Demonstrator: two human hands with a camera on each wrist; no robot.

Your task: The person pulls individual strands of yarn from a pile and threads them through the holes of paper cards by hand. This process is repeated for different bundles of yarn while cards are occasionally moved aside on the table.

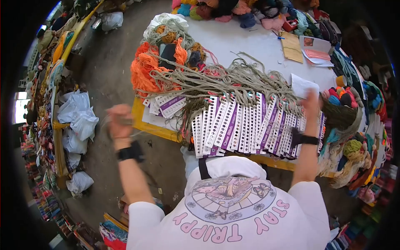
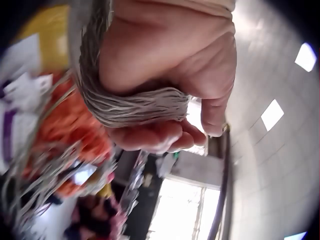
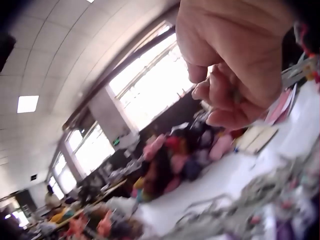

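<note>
My left hand [image 1: 121, 121], out beyond the table's left edge, grips a thick bundle of grey yarn strands [image 2: 140, 106]; the strands loop round below the thumb and their cut ends show inside the curled fingers [image 2: 150, 136]. Blurred in the head view, my right hand [image 1: 310, 104] is raised over the right part of the table. Its fingers [image 3: 222, 102] are curled in the right wrist view, and no held thing can be made out clearly. Between the hands lies a row of white and purple punched cards [image 1: 237, 125], with long grey-green yarn [image 1: 200, 81] attached along their upper ends.
Orange yarn [image 1: 146, 68] with a dark phone [image 1: 167, 56] sits at the table's left corner. Coloured yarn balls [image 1: 233, 10] line the far edge. A notepad [image 1: 291, 46] and papers [image 1: 317, 54] lie right. Plastic bags [image 1: 77, 110] hang left. The table has a yellow edge [image 1: 156, 130].
</note>
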